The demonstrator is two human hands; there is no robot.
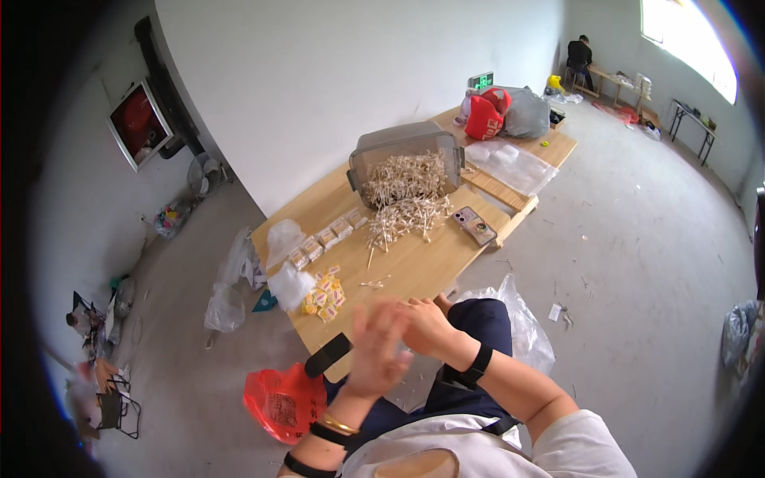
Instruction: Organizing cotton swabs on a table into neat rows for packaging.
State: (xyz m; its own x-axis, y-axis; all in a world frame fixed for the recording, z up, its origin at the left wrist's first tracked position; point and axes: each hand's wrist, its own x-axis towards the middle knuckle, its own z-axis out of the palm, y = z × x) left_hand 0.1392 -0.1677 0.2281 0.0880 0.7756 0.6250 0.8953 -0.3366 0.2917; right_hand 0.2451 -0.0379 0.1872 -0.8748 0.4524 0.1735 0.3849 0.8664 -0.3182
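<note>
My left hand (381, 350) and my right hand (434, 328) meet above the table's near edge. The left one is smeared by motion, so its fingers cannot be read. My right hand's fingers curl in against the left; whatever they may hold is hidden. Beyond them a few loose cotton swabs (375, 282) lie on the wooden table (422, 275). A large heap of cotton swabs (406, 219) spills from a grey see-through bin (370, 147) tipped on its side. To the left are yellow-and-white cards (323, 296), thin clear bags (290, 284) and a row of small boxes (319, 240).
A phone (475, 225) lies at the table's right edge, a black flat object (327, 355) at its near corner. Red bag (279, 405) and clear plastic bag (530, 338) flank my legs. Farther off are a red bag (486, 115), a grey bag (526, 111) and a seated person (579, 56).
</note>
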